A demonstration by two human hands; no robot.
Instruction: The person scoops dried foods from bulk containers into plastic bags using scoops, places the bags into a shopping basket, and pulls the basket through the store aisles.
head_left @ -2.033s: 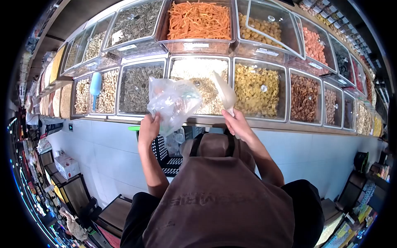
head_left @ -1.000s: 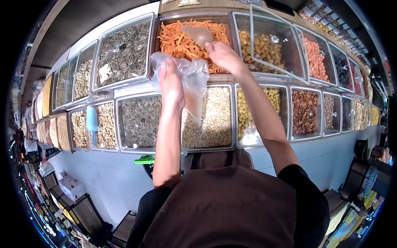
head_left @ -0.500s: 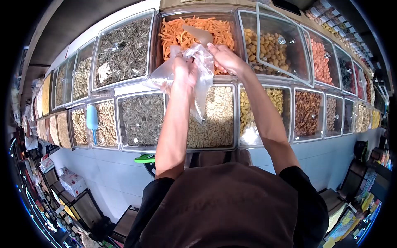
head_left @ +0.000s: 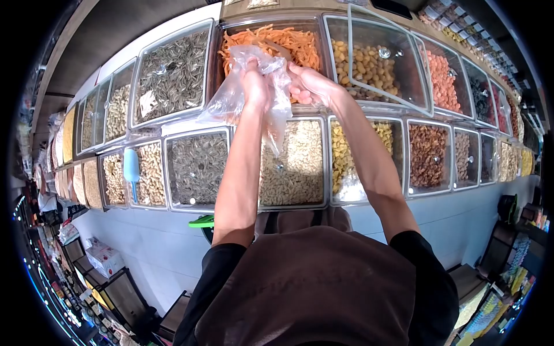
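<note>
while gripping a crumpled, clear plastic bag (head_left: 277,81) in the left hand (head_left: 254,86), with fingers closed on its gathered upper part, holds it over the near side of a clear, box-shaped bin (head_left: 271,22) of bright orange, shredded strips (head_left: 248,39). lets the bag flare out to the left and trail a pointed corner down over pale, cream-coloured kernels (head_left: 300,167) in the lower row. has the right hand (head_left: 311,85) just beside the bag, over the same bin, with thumb extended and fingers curled. cannot tell what that grip has hold of, with the bag hiding the spot beyond the thumb. can make out only part of a translucent, tan-white scoop (head_left: 281,51) among the orange strips, mostly behind the bag and near the right thumb.

shows, left of the strips, dark, striped seeds (head_left: 173,75) in another clear bin; to the right, round, yellow-brown nuts (head_left: 341,55), partly under a clear, pale-edged lid (head_left: 385,66) set askew. crosses the lower row with both forearms, partly covering golden-yellow pieces (head_left: 340,155) on the right. has a light blue plastic scoop (head_left: 131,167) well apart on the left, handle toward the near edge. wears a dark brown apron (head_left: 306,288) with black sleeves (head_left: 427,259).
</note>
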